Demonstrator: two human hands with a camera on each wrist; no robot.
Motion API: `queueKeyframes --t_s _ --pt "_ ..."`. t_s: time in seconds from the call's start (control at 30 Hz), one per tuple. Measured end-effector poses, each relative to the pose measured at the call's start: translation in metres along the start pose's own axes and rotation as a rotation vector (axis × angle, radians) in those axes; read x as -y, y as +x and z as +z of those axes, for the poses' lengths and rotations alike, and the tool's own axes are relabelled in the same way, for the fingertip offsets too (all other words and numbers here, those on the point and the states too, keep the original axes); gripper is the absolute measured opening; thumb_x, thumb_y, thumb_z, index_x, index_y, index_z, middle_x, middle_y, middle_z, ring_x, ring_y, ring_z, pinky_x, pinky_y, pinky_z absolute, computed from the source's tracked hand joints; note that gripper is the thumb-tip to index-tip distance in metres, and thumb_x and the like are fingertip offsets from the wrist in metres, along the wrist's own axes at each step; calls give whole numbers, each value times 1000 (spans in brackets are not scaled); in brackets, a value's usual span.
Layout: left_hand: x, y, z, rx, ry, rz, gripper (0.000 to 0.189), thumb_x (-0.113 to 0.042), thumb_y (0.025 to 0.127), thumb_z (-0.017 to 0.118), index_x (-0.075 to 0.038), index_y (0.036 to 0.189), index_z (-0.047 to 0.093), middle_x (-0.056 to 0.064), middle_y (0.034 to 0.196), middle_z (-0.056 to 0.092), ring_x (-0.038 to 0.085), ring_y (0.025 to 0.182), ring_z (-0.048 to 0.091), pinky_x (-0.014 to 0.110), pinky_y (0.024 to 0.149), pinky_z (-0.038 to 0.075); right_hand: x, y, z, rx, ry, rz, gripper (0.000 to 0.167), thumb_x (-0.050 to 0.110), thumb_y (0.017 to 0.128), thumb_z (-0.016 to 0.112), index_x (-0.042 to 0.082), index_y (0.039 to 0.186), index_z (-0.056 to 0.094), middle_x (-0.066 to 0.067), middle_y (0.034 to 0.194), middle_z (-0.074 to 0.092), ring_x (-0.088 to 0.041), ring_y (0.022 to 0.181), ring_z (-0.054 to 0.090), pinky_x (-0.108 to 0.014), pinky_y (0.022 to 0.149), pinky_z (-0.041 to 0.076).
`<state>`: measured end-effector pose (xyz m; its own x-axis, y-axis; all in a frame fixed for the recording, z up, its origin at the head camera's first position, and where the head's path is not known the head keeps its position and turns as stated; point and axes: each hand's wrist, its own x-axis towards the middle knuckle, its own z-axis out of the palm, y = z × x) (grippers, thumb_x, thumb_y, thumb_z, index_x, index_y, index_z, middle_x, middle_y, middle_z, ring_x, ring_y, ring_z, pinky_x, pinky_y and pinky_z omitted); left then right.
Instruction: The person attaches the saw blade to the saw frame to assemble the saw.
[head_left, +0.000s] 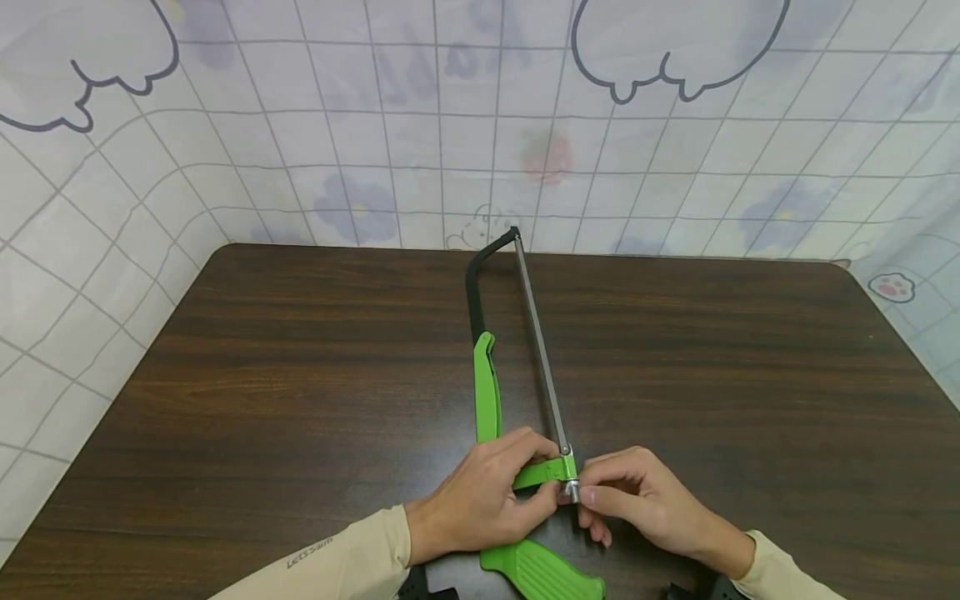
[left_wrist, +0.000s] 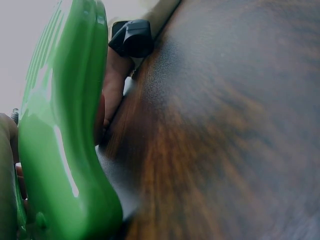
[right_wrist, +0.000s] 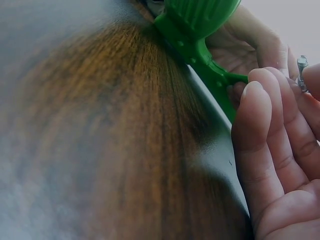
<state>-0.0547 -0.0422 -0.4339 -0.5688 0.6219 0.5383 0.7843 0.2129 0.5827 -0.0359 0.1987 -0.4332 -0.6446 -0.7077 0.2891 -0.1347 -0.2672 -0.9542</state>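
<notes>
A hacksaw with a bright green handle (head_left: 546, 570) lies on the table, its black front frame (head_left: 473, 292) pointing away from me. The thin metal blade (head_left: 538, 342) runs along the right side of the frame. My left hand (head_left: 483, 500) holds the green blade mount (head_left: 542, 474), fingers over it and thumb below. At the near end of that mount sits a silver wing nut (head_left: 573, 490), which my right hand (head_left: 648, 504) pinches between thumb and index finger. In the right wrist view, the other fingers (right_wrist: 255, 115) curl loosely beside the nut.
The dark wood-grain table (head_left: 300, 375) has rounded far corners. Behind it and along the left hangs a white grid-patterned sheet (head_left: 450, 125) with cloud and flower prints. A black wrist device (left_wrist: 135, 40) shows beyond the handle in the left wrist view.
</notes>
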Motion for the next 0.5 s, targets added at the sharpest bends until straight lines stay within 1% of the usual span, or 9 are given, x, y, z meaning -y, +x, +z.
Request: queueKeyframes --t_s 0.5 --pt "-1 1 0 0 -17 -1 16 -16 100 63 -14 116 64 -4 93 63 -1 71 49 2 66 40 2 1 1 -20 -32 25 28 -19 100 41 -9 92 65 -29 78 56 -36 57 52 -34 53 57"
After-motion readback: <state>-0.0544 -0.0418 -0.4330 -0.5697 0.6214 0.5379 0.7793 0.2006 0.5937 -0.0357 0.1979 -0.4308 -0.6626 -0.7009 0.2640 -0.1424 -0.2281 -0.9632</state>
